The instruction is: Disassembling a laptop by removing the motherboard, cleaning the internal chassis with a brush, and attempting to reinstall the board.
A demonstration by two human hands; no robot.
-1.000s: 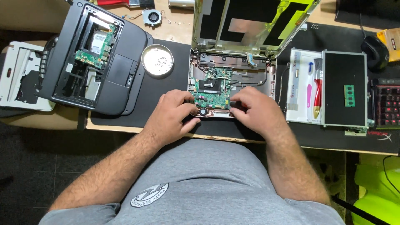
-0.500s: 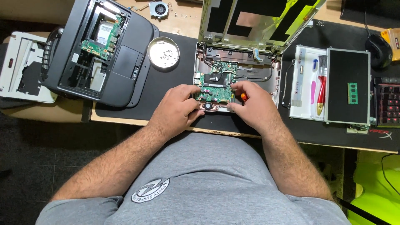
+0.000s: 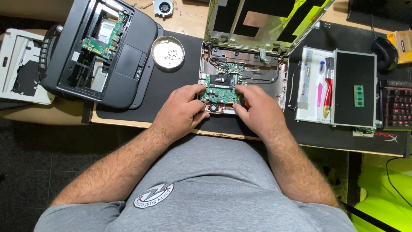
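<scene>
Overhead light, even and fairly bright across the desk [image 3: 180,21]. Soft short shadows lie under both forearms. Mild glare shows on the round metal dish [image 3: 168,52]. The floor at left is dim. Focus is sharp centrally; slight wide-angle bending appears at the edges.

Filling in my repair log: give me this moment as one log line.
left hand: on green circuit board edge | right hand: at board's right edge, orange-handled tool beneath | board: in opened laptop base | round tin of screws: left

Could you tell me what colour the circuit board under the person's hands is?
The circuit board is green, best seen in the head view.
</scene>
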